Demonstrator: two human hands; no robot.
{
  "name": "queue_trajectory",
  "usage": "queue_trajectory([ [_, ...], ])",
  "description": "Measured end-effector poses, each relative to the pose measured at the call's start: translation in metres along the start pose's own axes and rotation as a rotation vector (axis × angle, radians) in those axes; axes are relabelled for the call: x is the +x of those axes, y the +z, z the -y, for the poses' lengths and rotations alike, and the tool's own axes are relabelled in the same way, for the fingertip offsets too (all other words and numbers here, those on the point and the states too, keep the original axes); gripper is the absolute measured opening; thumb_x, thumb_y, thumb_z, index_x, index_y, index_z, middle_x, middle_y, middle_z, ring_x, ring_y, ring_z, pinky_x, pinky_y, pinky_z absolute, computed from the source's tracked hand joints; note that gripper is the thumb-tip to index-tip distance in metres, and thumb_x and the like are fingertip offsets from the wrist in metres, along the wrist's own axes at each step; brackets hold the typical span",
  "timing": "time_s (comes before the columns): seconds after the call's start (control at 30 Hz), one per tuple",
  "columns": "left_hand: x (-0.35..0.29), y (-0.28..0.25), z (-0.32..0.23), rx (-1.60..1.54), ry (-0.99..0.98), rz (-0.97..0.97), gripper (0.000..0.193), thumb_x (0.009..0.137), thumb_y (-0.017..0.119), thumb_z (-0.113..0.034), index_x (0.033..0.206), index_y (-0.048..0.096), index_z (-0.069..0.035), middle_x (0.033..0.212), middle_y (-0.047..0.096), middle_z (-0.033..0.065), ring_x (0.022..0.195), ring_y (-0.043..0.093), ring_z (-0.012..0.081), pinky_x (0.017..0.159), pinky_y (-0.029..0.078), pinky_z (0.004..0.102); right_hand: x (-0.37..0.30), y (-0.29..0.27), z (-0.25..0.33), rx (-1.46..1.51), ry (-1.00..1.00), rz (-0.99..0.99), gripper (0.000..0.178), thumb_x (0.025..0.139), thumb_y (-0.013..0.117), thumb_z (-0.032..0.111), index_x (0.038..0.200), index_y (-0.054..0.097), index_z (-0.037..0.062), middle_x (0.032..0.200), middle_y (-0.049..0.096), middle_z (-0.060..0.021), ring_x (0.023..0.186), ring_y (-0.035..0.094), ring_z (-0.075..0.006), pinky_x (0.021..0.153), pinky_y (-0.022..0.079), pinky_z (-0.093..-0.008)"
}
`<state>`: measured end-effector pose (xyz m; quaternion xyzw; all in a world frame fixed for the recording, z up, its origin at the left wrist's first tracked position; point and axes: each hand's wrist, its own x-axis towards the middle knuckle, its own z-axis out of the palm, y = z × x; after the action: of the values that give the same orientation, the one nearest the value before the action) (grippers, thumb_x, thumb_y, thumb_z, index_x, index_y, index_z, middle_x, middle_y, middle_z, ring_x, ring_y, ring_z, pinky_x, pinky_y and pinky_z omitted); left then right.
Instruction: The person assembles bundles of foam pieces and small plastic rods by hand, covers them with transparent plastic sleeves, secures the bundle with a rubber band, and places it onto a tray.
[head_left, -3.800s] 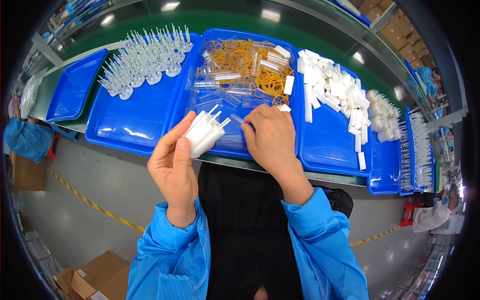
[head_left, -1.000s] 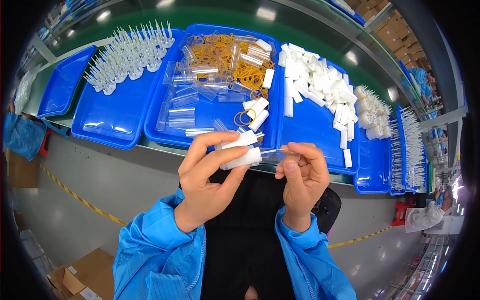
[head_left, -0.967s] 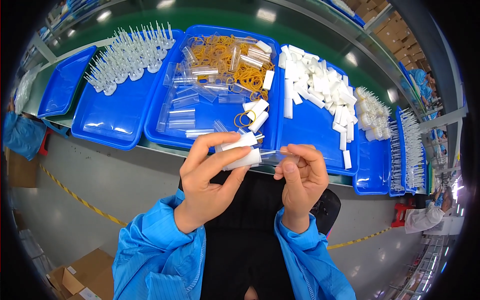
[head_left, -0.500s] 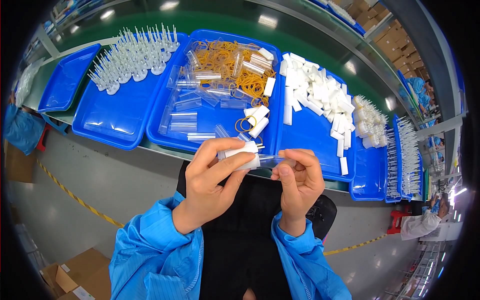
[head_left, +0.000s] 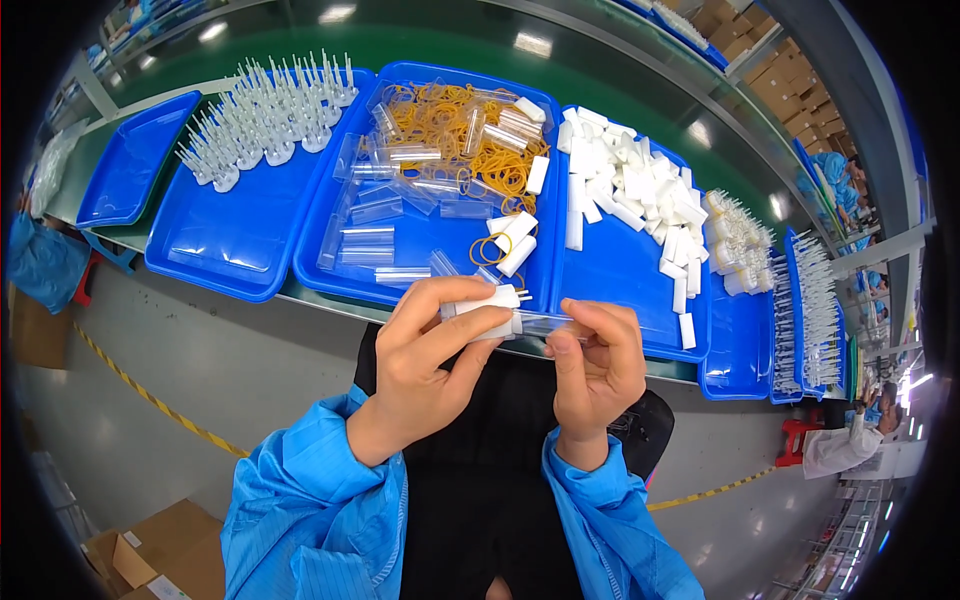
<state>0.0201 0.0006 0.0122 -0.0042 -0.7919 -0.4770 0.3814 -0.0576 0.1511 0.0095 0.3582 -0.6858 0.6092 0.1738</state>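
Observation:
My left hand [head_left: 425,345] is closed round a white block-like piece [head_left: 490,302], with thin white pins showing past its right end. A clear plastic tube [head_left: 542,324] reaches from that piece to my right hand [head_left: 600,365], whose thumb and fingers pinch its right end. Part of the tube and most of the white piece are hidden by my fingers. Just beyond my hands stands a blue tray [head_left: 310,265] holding clear plastic tubes [head_left: 378,210], orange rubber bands [head_left: 440,110] and several white blocks [head_left: 515,240].
On the right, a blue tray [head_left: 620,300] holds a heap of white blocks [head_left: 620,175]. To the left, white pronged parts [head_left: 265,125] stand in another tray [head_left: 215,245]. More filled trays line the right end of the bench. A cardboard box [head_left: 165,550] sits on the floor.
My right hand has shifted very slightly left along the clear tube, toward the white piece. Both hands keep their hold; the trays look the same.

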Motion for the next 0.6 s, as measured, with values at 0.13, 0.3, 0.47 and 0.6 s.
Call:
queue_trajectory([
  [0.13, 0.000, 0.000, 0.000, -0.012, 0.021, -0.019, 0.026, 0.073, 0.073, 0.006, 0.097, 0.073, -0.004, 0.106, 0.064, 0.0124, 0.097, 0.064, 0.0288, 0.072, 0.054, 0.0316, 0.008, 0.000, 0.005, 0.328, 0.428, 0.052, 0.021, 0.085, 0.067, -0.006, 0.106, 0.063, -0.0067, 0.097, 0.061, -0.0120, 0.078, 0.063, -0.0127, 0.064, 0.052, -0.0212],
  [0.3, 0.005, -0.005, -0.004, 0.012, 0.050, 0.036, 0.034, 0.073, 0.073, 0.008, 0.106, 0.069, 0.000, 0.111, 0.064, 0.0148, 0.103, 0.064, 0.0326, 0.079, 0.054, 0.0344, 0.005, 0.003, 0.003, 0.284, 0.372, 0.069, 0.029, 0.087, 0.065, -0.006, 0.115, 0.058, -0.0064, 0.102, 0.063, -0.0137, 0.079, 0.063, -0.0106, 0.067, 0.052, -0.0212],
  [0.47, -0.007, 0.008, 0.006, 0.060, 0.070, 0.012, 0.065, 0.079, 0.071, 0.008, 0.137, 0.042, 0.008, 0.125, 0.060, 0.0239, 0.117, 0.060, 0.0375, 0.094, 0.053, 0.0425, 0.005, 0.015, -0.005, 0.267, 0.340, 0.000, 0.071, 0.078, 0.077, 0.004, 0.137, 0.038, -0.0044, 0.133, 0.052, -0.0197, 0.098, 0.060, -0.0166, 0.085, 0.050, -0.0297],
  [0.6, -0.004, 0.023, 0.015, 0.205, 0.311, -0.055, 0.078, 0.078, 0.075, 0.005, 0.141, 0.030, 0.009, 0.125, 0.060, 0.0251, 0.115, 0.061, 0.0371, 0.094, 0.053, 0.0414, 0.006, 0.025, 0.001, -0.013, 0.169, 0.072, 0.099, 0.062, 0.088, 0.015, 0.142, 0.033, -0.0006, 0.145, 0.036, -0.0206, 0.123, 0.047, -0.0274, 0.102, 0.039, -0.0400],
])
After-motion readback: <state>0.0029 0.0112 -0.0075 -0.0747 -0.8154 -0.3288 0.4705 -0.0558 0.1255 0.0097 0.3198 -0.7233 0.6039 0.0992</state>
